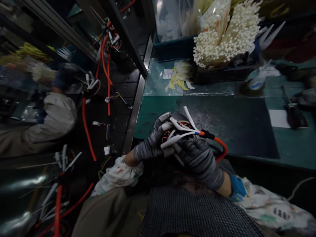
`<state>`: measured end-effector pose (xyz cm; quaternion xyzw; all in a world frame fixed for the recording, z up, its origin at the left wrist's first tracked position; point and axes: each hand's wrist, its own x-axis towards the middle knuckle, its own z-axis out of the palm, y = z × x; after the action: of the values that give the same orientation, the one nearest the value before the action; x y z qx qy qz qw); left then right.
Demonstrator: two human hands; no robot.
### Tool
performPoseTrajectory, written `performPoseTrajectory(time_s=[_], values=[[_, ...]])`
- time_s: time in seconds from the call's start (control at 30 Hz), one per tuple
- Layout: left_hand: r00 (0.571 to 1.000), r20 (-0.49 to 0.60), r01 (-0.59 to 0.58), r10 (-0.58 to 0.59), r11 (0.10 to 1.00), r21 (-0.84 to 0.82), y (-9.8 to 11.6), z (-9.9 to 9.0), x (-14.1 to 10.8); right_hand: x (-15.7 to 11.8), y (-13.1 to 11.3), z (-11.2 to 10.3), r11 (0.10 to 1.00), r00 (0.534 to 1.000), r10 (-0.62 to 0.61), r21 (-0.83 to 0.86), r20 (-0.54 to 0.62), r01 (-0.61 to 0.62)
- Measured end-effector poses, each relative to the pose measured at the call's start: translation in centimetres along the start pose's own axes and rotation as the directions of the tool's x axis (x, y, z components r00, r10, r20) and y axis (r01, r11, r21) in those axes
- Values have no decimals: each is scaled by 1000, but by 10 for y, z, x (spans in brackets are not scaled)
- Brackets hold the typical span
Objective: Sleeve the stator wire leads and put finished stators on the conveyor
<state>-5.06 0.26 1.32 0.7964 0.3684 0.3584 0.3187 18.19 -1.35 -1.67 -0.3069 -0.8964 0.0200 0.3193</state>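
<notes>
Fingers (165, 126) of the gloved left hand (153, 143) curl around a bundle of white sleeved leads (179, 126), pinching them from the left; fingers of the gloved right hand (197, 158) wrap over the same bundle from below and to the right, pressed together. The two hands touch, just at the near edge of the bench.

Bench (247, 131): green surface with a darker mat, running across the right half of the view. The bundle sits above its near edge, at the person's lap.

Assembly board (123, 85): dark, slatted, to the left of the bench, with orange cables (108, 72) routed down it and small connectors clipped along them. More orange cable lies at lower left.

Co-worker: a light sleeve (56, 115) at far left, blurred, well apart from the hands.

Bin of white cable ties (229, 36): large upright bunch at the back of the bench, ends facing the camera.

Clear bag (177, 77) with yellow and white pieces, lying flat beside the bin, left of it.

Orange cable (222, 146): loops out of the right side of the bundle, through a black sleeve, and curves back under the right hand.

White paper (278, 118) and a dark tool (293, 112): far right of the bench. Tool type: cannot tell.

Blue cuff (237, 187) at the right wrist.
</notes>
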Motion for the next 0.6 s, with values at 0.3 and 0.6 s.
performPoseTrajectory(time_s=[0.3, 0.6], values=[[998, -70, -3, 7, 998, 55, 11, 15, 8, -8, 25, -35, 992, 986, 122, -18, -110, -124], [989, -67, -116, 132, 973, 198, 12, 24, 22, -6, 53, -29, 961, 983, 182, 204, 38, -186]])
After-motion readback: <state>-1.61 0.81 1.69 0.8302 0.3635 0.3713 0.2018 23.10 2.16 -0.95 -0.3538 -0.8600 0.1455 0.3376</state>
